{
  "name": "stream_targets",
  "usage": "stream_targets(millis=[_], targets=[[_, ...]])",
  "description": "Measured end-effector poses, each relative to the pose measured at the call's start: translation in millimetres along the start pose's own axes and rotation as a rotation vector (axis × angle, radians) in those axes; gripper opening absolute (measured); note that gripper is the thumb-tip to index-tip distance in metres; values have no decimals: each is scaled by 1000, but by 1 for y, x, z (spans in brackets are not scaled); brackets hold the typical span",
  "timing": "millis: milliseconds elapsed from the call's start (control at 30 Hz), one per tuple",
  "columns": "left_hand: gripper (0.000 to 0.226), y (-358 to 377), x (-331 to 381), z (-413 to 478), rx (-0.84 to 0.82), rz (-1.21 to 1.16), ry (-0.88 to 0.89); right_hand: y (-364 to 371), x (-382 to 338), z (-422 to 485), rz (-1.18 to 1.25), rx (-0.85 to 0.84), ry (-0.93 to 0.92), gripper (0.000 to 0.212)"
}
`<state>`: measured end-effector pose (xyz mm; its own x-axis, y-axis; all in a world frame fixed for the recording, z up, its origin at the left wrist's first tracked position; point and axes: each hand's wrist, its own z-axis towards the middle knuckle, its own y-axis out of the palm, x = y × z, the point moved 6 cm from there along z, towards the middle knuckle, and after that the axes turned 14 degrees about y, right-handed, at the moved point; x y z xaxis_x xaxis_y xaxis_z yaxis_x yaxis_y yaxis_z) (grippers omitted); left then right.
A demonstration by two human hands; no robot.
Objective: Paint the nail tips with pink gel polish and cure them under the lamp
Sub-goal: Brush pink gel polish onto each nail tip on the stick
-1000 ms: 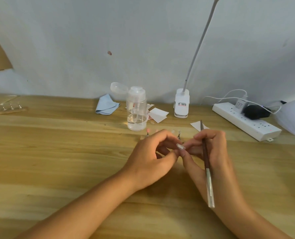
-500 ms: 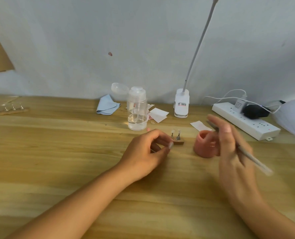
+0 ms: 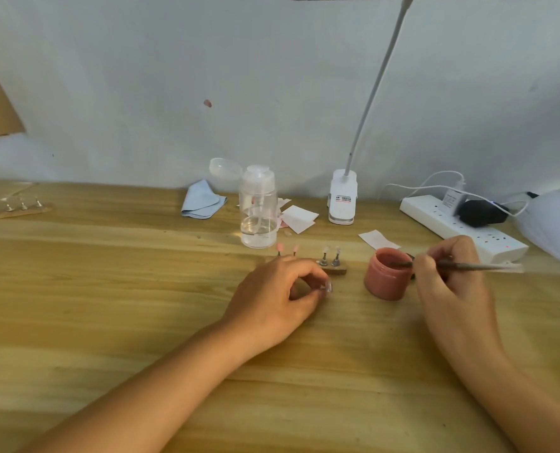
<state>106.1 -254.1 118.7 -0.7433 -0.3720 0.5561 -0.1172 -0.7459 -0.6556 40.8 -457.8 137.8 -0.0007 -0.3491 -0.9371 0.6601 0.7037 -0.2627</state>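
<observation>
A small wooden holder (image 3: 336, 271) on the table carries two pink nail tips (image 3: 287, 248) on the left and two clear ones (image 3: 331, 250) on the right. My left hand (image 3: 280, 297) rests in front of it and pinches a clear nail tip (image 3: 328, 286) on its stand between thumb and fingers. An open pink gel jar (image 3: 387, 278) stands to the right. My right hand (image 3: 448, 282) grips a thin brush (image 3: 468, 266), whose tip dips into the jar.
Behind stand a clear pump bottle (image 3: 258, 210), a blue cloth (image 3: 202, 201), paper wipes (image 3: 299, 218), a clip lamp base (image 3: 343, 197), a white power strip (image 3: 461, 227) and a white curing lamp (image 3: 556, 220) at the right edge. Another strip of nail tips (image 3: 13, 207) lies far left.
My right hand left the nail tip, swung right and brought the brush tip into the pink jar. My left hand lowered to the table, keeping hold of the clear tip.
</observation>
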Motion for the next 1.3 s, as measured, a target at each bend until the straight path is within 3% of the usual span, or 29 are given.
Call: stream_targets(millis=[433, 633, 800, 867, 1033, 1300], targets=[[6, 2, 0, 2, -39, -7, -8, 10, -4, -2, -206, -29, -38, 16], [12, 2, -4, 2, -46, -60, -42, -7, -13, -9, 169, 83, -55, 17], [10, 2, -5, 2, -49, -97, -49, 8, -20, -32, 434, -143, -13, 13], [12, 2, -5, 2, -46, -118, -39, 16, -19, -40, 424, -205, -2, 4], [10, 2, -5, 2, -47, -101, -23, 34, -9, -44, 386, -312, 116, 9], [14, 2, -6, 2, -39, -89, -41, 41, -8, -46, 293, -359, 161, 15]])
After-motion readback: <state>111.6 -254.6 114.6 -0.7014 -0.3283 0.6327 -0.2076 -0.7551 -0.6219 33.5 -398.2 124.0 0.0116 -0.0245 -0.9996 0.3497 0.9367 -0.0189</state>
